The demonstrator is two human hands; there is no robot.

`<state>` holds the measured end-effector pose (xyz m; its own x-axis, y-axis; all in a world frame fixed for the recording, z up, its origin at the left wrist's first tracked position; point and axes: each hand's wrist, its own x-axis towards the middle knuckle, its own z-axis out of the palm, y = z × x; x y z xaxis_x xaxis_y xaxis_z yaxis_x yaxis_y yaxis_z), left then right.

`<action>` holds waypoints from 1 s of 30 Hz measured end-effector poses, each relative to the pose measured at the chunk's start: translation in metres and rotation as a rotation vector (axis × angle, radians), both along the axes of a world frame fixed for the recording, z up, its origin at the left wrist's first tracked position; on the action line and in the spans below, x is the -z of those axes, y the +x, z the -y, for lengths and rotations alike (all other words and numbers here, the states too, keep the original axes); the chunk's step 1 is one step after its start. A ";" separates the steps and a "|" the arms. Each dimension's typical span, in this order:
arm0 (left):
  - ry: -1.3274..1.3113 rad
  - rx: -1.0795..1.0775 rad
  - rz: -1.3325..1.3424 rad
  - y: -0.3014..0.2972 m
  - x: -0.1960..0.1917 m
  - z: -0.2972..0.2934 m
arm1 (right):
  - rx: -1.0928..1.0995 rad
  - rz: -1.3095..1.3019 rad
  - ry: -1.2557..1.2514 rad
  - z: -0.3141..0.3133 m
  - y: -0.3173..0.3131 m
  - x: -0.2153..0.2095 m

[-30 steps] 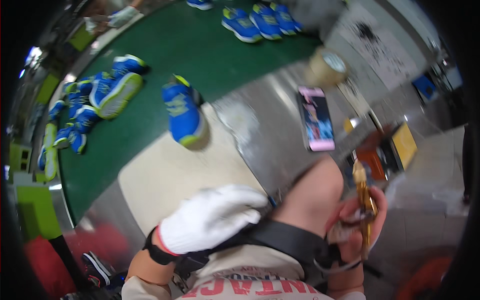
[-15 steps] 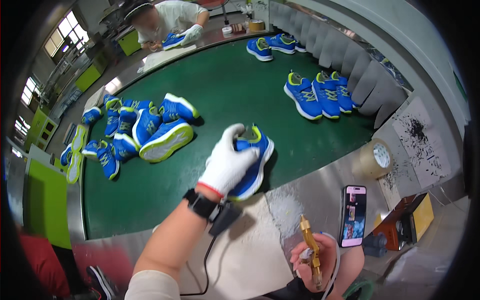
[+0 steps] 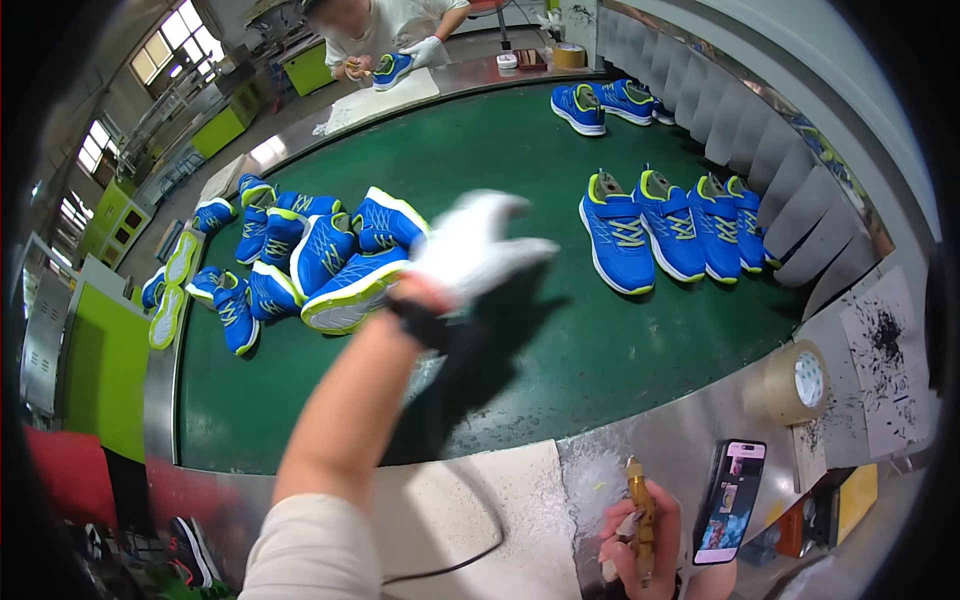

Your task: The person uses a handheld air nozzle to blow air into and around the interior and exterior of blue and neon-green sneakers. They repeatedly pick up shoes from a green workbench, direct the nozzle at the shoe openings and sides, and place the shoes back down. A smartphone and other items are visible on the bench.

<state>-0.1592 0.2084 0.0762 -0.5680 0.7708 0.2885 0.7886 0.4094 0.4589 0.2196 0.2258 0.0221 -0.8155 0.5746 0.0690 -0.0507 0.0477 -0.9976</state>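
Observation:
My left hand, in a white glove and blurred by motion, hangs over the green belt with its fingers spread and nothing in them. It is beside a pile of blue sneakers, nearest to a tipped sneaker with a lime-edged sole. A row of upright blue sneakers stands to the right, the closest being a laced sneaker. Low at the right, my bare right hand is closed round a slim brass nozzle gun, its tip pointing up.
A phone and a tape roll lie on the metal edge at the right. A pale board is in front of me. Grey curtain strips hang at the right. Across the belt, a person holds another blue sneaker.
My left hand has let go of the sneaker, which now stands in the right-hand row, and has opened near the pile. My right hand still grips the nozzle gun. The view has shifted.

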 end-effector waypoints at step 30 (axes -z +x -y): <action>0.530 0.185 0.960 0.234 -0.025 0.224 | -0.104 -0.133 -0.135 0.091 0.102 -0.057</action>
